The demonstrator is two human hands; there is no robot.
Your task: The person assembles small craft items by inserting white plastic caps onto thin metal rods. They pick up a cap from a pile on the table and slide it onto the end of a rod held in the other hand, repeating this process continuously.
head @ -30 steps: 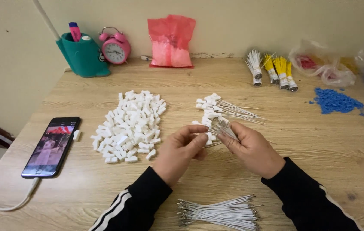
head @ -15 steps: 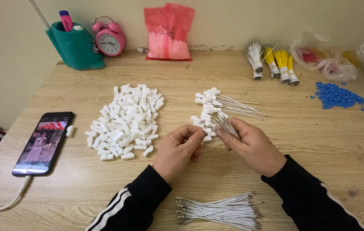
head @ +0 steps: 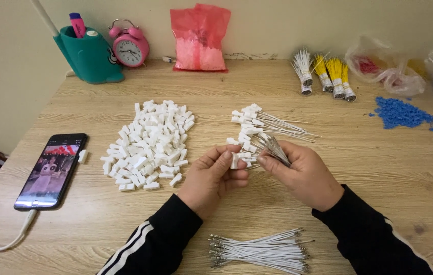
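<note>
1. Head view, hands: the left hand (head: 215, 173) pinches 1 small white plastic connector (head: 234, 161) between thumb and fingertips, holding it level so its open end faces the right hand (head: 303, 175).
2. The right hand is closed around a thin bunch of wires (head: 273, 147), their tips aimed at the connector, apparently to line 1 up with its opening.
3. Just above the hands lies a small heap of finished wired connectors (head: 257, 125), within easy reach.
4. The pile of loose connectors (head: 150, 145) sits left of the hands, and the bundle of white wires (head: 262, 250) lies near the table (head: 379, 168) edge.
5. A phone (head: 51, 169) lies far left, its screen facing up.
</note>
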